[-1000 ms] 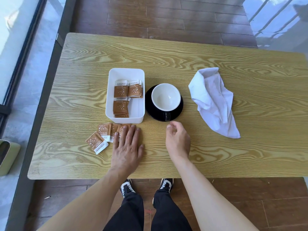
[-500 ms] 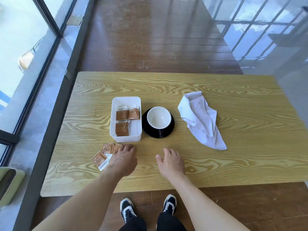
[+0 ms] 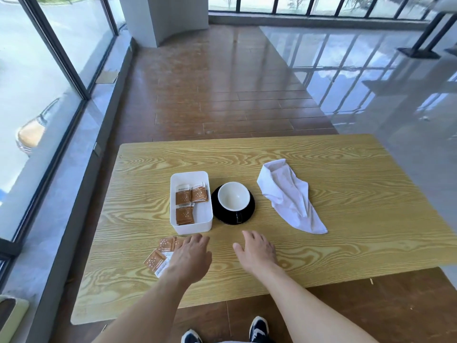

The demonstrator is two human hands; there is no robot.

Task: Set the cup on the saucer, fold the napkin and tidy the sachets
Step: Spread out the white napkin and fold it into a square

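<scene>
A white cup (image 3: 233, 196) stands on a black saucer (image 3: 248, 214) at the middle of the wooden table (image 3: 346, 243). Left of it a white tray (image 3: 205, 219) holds several brown sachets (image 3: 183, 198). More brown sachets (image 3: 160, 253) lie loose on the table in front of the tray. My left hand (image 3: 190, 258) rests flat over these loose sachets, covering some. My right hand (image 3: 257, 251) lies open on the bare wood in front of the saucer, holding nothing. A crumpled white napkin (image 3: 289, 196) lies right of the saucer.
A glass wall with a dark frame (image 3: 74, 78) runs along the left of the table. Wood and glossy tile floor (image 3: 222, 90) stretch beyond the far edge. My shoes (image 3: 258, 329) show below the near edge. A pale green object (image 3: 10, 315) sits at the bottom left.
The camera has tilted up, so the table sits lower in view and more floor shows. My right hand's fingers have spread flat. My left hand stays on the loose sachets.
</scene>
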